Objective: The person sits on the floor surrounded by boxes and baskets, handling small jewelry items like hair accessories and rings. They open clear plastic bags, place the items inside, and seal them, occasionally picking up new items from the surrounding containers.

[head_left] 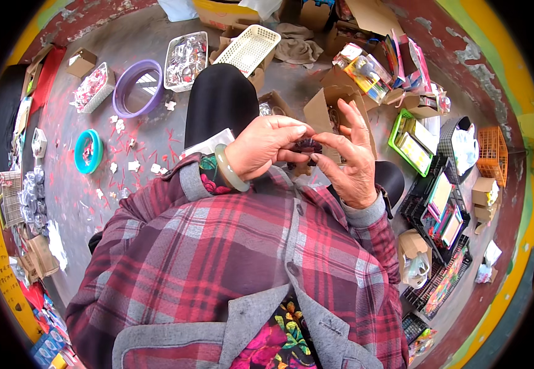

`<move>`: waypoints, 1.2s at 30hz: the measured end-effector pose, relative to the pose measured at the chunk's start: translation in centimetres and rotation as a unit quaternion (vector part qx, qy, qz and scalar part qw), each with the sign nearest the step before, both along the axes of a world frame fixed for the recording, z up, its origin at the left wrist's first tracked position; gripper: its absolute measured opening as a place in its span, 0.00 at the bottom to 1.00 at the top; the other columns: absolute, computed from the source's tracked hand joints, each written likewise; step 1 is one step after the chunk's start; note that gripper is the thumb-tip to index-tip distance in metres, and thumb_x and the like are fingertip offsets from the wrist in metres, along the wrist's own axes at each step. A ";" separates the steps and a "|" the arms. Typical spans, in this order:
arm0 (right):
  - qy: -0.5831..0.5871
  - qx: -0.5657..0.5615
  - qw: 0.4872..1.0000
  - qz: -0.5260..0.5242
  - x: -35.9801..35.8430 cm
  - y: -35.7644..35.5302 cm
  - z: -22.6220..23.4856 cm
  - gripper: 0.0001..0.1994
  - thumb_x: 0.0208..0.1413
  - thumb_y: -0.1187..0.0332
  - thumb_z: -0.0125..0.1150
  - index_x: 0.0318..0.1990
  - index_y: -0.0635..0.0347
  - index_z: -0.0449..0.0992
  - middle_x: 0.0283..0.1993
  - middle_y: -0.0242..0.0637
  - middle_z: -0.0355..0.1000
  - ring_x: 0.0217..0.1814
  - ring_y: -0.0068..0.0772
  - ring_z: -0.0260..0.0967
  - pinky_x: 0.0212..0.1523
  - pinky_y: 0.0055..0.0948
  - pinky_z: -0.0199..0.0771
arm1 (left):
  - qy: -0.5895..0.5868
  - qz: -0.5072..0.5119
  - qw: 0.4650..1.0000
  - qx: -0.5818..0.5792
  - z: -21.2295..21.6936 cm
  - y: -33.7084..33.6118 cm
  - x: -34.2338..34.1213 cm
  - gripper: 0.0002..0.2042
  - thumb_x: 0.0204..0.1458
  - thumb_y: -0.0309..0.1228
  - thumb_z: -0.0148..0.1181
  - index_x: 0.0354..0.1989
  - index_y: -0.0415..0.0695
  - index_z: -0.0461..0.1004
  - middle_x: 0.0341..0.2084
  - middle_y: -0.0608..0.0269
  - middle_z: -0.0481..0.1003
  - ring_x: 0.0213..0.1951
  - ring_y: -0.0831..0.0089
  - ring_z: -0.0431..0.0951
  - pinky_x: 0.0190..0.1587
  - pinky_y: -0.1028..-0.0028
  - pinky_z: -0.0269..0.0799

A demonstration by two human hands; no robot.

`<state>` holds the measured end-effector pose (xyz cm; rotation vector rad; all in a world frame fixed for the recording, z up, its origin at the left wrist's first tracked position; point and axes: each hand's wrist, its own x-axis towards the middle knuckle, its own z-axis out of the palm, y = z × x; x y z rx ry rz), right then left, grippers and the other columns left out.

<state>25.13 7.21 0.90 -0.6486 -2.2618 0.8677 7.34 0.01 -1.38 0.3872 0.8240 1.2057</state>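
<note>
**Both hands pinch a small dark piece above the lap**

The concrete floor [150, 132] fills the upper half of the view, streaked with red paint and scattered with red and white scraps. The person's red plaid jacket [217, 258] takes up the lower half, from seven to five o'clock. Black-clad knees [221, 101] rise at twelve o'clock of the picture's centre.

At eleven o'clock lies a purple ring-shaped basin [138, 88], and just beside it at its two o'clock stands a white tray [186, 60] full of small shiny parts. A cream plastic basket [254, 48] sits upside-down near twelve o'clock. At nine o'clock rests a teal round dish [88, 150]. At three o'clock a green crate [411, 142] holds flat packets, with black crates [442, 209] at four o'clock.

The left hand [261, 147], wearing a pale green bangle [229, 169] on the wrist, is closed with thumb and fingertips gripping a small dark beaded object [308, 146]. The right hand [353, 163] meets it from the three o'clock side, thumb and forefinger pinching the same piece, the other fingers spread upward. The piece sits between both hands, just above centre.
</note>
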 end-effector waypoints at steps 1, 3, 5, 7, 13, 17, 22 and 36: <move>-0.002 -0.006 1.000 0.001 -0.2 0.0 -0.2 0.15 0.36 0.72 0.66 0.37 0.52 0.77 0.63 0.46 0.53 0.68 0.52 0.43 0.56 0.45 0.57 | 0.000 -0.003 1.000 0.000 0.1 0.0 0.0 0.12 0.56 0.29 0.49 0.43 0.33 0.69 0.38 0.57 0.73 0.38 0.73 0.76 0.38 0.78 0.77; 0.000 -0.019 1.000 0.010 -0.3 0.1 -0.7 0.13 0.37 0.72 0.66 0.35 0.53 0.78 0.63 0.47 0.54 0.68 0.52 0.43 0.56 0.45 0.57 | 0.001 -0.011 1.000 0.000 0.3 -0.1 -0.1 0.12 0.56 0.30 0.49 0.44 0.33 0.69 0.38 0.57 0.73 0.38 0.73 0.76 0.37 0.78 0.77; -0.001 -0.022 1.000 0.014 -0.4 0.2 -0.9 0.12 0.37 0.72 0.65 0.34 0.54 0.78 0.62 0.47 0.55 0.68 0.53 0.44 0.56 0.45 0.57 | 0.014 -0.014 1.000 -0.001 0.3 -0.1 -0.1 0.12 0.56 0.30 0.49 0.43 0.33 0.69 0.38 0.57 0.73 0.38 0.73 0.76 0.37 0.78 0.77; -0.005 -0.014 1.000 0.015 -0.4 0.2 -0.9 0.10 0.37 0.72 0.65 0.32 0.55 0.77 0.61 0.48 0.56 0.67 0.53 0.45 0.57 0.45 0.56 | 0.019 -0.016 1.000 -0.002 0.2 -0.2 -0.1 0.12 0.57 0.30 0.49 0.44 0.33 0.69 0.39 0.56 0.73 0.38 0.73 0.76 0.37 0.78 0.77; -0.009 -0.054 0.998 0.010 -0.4 0.1 -0.9 0.07 0.38 0.74 0.64 0.29 0.58 0.77 0.58 0.48 0.60 0.65 0.53 0.49 0.60 0.43 0.52 | -0.003 -0.006 1.000 0.001 -0.5 -0.1 0.1 0.13 0.57 0.29 0.48 0.44 0.31 0.69 0.40 0.54 0.72 0.41 0.71 0.75 0.42 0.76 0.75; -0.020 0.023 1.000 0.004 -0.4 0.4 -1.7 0.08 0.38 0.75 0.65 0.29 0.58 0.76 0.57 0.46 0.62 0.64 0.51 0.52 0.57 0.40 0.58 | -0.011 -0.004 1.000 0.007 -0.7 -0.1 0.1 0.13 0.57 0.29 0.48 0.44 0.31 0.69 0.41 0.53 0.72 0.42 0.70 0.75 0.45 0.75 0.74; 0.084 -0.126 0.985 -0.077 -1.0 -0.6 -1.5 0.17 0.39 0.75 0.65 0.41 0.59 0.72 0.53 0.44 0.65 0.58 0.41 0.60 0.49 0.33 0.66 | -0.012 0.026 1.000 0.011 -0.8 0.1 0.1 0.12 0.57 0.29 0.48 0.43 0.31 0.69 0.40 0.52 0.72 0.43 0.69 0.74 0.47 0.75 0.73; 0.188 -0.443 0.875 -0.051 -0.1 -0.3 -3.4 0.06 0.49 0.78 0.59 0.35 0.67 0.76 0.34 0.32 0.72 0.33 0.18 0.65 0.34 0.16 0.64 | -0.008 0.015 1.000 -0.001 -0.5 0.3 0.0 0.10 0.53 0.24 0.53 0.42 0.33 0.70 0.39 0.55 0.73 0.41 0.72 0.75 0.45 0.78 0.74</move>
